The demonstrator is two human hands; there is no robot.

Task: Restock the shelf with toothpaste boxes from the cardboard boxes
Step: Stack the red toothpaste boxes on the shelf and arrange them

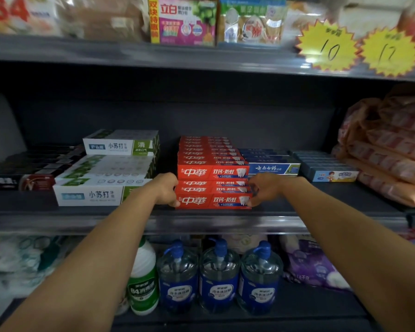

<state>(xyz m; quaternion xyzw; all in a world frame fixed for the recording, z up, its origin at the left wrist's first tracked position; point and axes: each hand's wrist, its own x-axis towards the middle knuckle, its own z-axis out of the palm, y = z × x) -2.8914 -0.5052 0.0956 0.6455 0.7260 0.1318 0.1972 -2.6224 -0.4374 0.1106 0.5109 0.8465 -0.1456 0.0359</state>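
Red toothpaste boxes (213,200) lie in a front row at the edge of the dark middle shelf (201,221), with a taller stack of the same red boxes (212,172) right behind. My left hand (164,190) grips the left end of the front red boxes. My right hand (264,190) grips their right end. White-and-green toothpaste boxes (91,195) lie to the left, black ones (17,180) further left, and blue ones (273,167) to the right. No cardboard box is in view.
Small blue boxes (331,173) and orange bagged goods (388,149) fill the shelf's right side. Below stand three blue pump bottles (219,276) and a white-green disinfectant bottle (143,281). Yellow price tags (328,47) hang from the shelf above.
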